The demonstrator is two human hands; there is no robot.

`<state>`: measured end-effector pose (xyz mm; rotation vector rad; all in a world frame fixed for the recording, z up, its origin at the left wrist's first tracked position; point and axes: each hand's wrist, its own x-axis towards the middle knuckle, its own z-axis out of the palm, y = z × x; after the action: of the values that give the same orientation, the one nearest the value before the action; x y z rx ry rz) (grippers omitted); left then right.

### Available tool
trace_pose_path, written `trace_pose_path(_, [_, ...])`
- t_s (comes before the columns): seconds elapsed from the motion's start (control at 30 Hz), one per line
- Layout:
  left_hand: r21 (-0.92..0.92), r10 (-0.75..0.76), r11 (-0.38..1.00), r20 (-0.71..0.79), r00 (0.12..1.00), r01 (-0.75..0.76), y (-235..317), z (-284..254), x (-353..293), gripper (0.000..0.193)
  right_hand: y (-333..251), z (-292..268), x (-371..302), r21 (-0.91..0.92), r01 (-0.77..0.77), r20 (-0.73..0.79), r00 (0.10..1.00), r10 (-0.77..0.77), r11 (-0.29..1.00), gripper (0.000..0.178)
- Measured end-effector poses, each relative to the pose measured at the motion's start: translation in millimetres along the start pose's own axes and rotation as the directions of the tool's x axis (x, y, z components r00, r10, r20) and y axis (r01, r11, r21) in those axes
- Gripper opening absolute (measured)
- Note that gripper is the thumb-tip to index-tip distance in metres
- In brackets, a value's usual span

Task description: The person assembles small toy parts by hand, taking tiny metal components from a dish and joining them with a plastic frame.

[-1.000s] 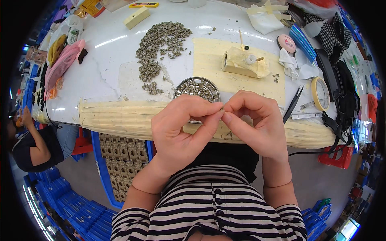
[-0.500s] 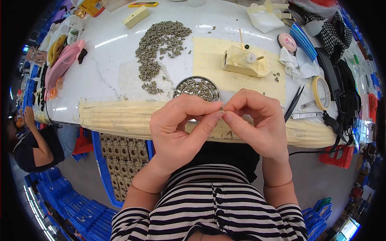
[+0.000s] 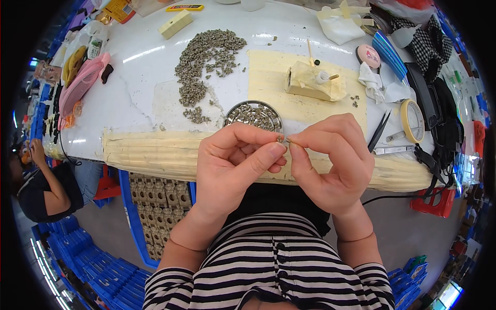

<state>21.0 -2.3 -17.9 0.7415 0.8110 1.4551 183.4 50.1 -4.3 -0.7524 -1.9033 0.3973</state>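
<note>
Above the near edge of the table my left hand (image 3: 227,168) pinches a tiny metal part (image 3: 280,138) between thumb and index finger. My right hand (image 3: 336,163) meets it from the right, its thumb and index finger closed round something too small to name. The fingertips almost touch. Just beyond them, partly covered by my left hand, stands a round metal dish (image 3: 280,123) with many small metal parts in it. Farther back on the left lies a big curved heap of small metal parts (image 3: 194,88).
On a yellowish taped sheet (image 3: 268,67) rests a tape-wrapped block (image 3: 312,82) with a stick in it. To the right lie black tweezers (image 3: 380,132) and a masking tape roll (image 3: 413,120). A pink basket (image 3: 82,80) stands far left. A person's arm (image 3: 51,178) shows at left.
My right hand has turned, its thumb dropping lower and its knuckles rising a little. The fingertips have drawn slightly apart, so the tiny part shows more plainly in my left hand.
</note>
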Motion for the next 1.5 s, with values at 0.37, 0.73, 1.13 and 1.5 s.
trace_pose_path(0.37, [-0.016,-0.004,1.000,-0.001,1.000,0.004,-0.4,-0.6,-0.5,0.012,3.4,4.7,-3.6,-0.108,0.134,-0.030,0.990,-0.138,0.985,0.029])
trace_pose_path(0.73, [0.014,-0.041,0.999,0.013,0.999,0.040,1.8,-3.6,0.3,0.012,3.7,2.2,-2.9,-0.135,0.170,0.013,0.985,-0.170,0.976,0.032])
trace_pose_path(1.13, [0.098,0.010,0.995,-0.028,1.000,-0.007,4.8,0.0,0.9,0.013,3.7,2.2,-3.1,-0.169,0.216,0.073,0.976,-0.207,0.962,0.035])
trace_pose_path(1.5, [0.330,0.117,0.938,-0.013,0.993,-0.106,8.5,-0.2,-0.1,0.011,-0.4,-0.3,-1.4,-0.211,0.211,0.115,0.975,-0.191,0.954,0.030])
